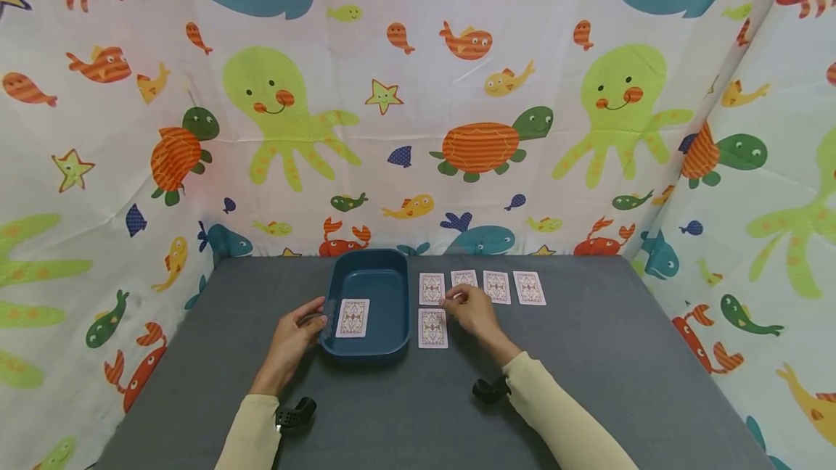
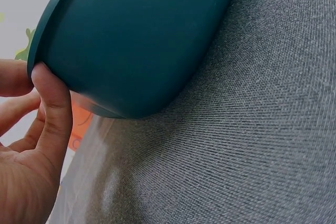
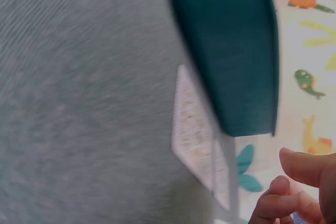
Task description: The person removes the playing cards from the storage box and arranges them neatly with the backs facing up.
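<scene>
Centrally on the grey counter (image 1: 588,383) sits a dark teal tray (image 1: 366,278), holding one face-down playing card (image 1: 353,318) near its front. Left hand (image 1: 290,343): positioned at the tray's left front edge, thumb and fingers (image 2: 52,114) gripping the rim. Immediately right of the tray lie five further face-down cards: a rear row of four (image 1: 529,287) and one front card (image 1: 432,328) beside the tray. Right hand (image 1: 473,310): resting over the rear row's second card (image 1: 465,278), fingers loosely curled; whether it pinches that card cannot be determined. An ocean-print fabric backdrop (image 1: 418,93) encloses the counter.
</scene>
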`<state>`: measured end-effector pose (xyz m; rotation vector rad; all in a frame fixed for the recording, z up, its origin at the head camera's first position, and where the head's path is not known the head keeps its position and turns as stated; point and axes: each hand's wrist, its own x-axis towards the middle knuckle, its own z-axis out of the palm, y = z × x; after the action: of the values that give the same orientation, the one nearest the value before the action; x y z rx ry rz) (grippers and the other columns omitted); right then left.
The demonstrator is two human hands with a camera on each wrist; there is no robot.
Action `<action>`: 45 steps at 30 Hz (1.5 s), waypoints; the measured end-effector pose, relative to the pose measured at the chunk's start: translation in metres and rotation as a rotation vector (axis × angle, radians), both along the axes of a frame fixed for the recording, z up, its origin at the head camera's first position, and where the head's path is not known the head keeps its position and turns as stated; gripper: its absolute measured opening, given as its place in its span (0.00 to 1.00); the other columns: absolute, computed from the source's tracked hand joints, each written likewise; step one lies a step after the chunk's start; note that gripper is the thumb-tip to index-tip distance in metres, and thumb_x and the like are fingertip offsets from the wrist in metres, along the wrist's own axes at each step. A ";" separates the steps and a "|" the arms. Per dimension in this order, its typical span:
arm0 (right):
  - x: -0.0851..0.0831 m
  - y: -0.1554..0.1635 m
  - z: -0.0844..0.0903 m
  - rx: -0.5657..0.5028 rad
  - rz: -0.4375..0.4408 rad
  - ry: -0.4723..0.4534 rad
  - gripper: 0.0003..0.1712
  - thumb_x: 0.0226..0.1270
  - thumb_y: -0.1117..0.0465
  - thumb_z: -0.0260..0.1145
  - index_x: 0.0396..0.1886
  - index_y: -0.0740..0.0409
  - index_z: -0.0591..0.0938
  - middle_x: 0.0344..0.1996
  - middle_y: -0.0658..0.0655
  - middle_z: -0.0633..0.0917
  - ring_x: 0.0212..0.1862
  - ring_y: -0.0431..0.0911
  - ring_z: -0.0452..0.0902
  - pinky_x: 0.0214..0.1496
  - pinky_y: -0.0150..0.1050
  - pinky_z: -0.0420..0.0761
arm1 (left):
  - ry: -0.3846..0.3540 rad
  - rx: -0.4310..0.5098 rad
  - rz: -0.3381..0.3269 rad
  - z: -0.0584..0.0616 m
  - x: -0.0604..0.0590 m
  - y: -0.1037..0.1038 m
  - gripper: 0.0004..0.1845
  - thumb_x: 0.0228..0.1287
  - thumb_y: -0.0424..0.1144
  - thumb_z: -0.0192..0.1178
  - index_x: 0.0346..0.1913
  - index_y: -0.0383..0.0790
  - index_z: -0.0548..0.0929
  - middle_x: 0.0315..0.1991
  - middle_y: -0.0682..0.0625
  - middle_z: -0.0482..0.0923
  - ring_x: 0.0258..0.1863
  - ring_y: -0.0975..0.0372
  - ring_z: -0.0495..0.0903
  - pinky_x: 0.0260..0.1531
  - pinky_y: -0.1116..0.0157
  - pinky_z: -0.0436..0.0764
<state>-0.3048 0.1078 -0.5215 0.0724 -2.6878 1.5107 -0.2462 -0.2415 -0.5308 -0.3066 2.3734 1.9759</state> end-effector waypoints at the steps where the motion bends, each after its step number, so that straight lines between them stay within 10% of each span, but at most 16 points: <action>1: 0.001 0.000 0.003 -0.003 -0.001 0.008 0.08 0.58 0.59 0.74 0.34 0.57 0.85 0.24 0.57 0.82 0.22 0.42 0.74 0.24 0.36 0.72 | 0.002 -0.003 -0.003 0.000 0.000 0.000 0.25 0.71 0.37 0.56 0.70 0.49 0.71 0.66 0.44 0.69 0.57 0.55 0.73 0.46 0.65 0.78; 22: 0.026 -0.017 0.067 -0.085 0.026 0.082 0.12 0.59 0.57 0.73 0.40 0.57 0.86 0.28 0.54 0.81 0.29 0.43 0.72 0.29 0.35 0.72 | 0.011 0.007 -0.009 0.001 0.002 0.001 0.25 0.71 0.36 0.57 0.70 0.47 0.71 0.66 0.43 0.69 0.57 0.53 0.73 0.46 0.64 0.78; 45: 0.034 -0.068 0.071 -0.253 0.247 0.054 0.12 0.63 0.54 0.71 0.44 0.50 0.84 0.32 0.54 0.82 0.31 0.52 0.78 0.29 0.35 0.78 | 0.009 0.019 -0.002 0.002 0.002 0.001 0.25 0.71 0.37 0.57 0.69 0.48 0.71 0.65 0.44 0.69 0.56 0.56 0.74 0.44 0.66 0.79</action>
<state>-0.2709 0.0397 -0.4501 0.4400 -2.4966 1.8735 -0.2443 -0.2408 -0.5283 -0.2949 2.3575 2.0020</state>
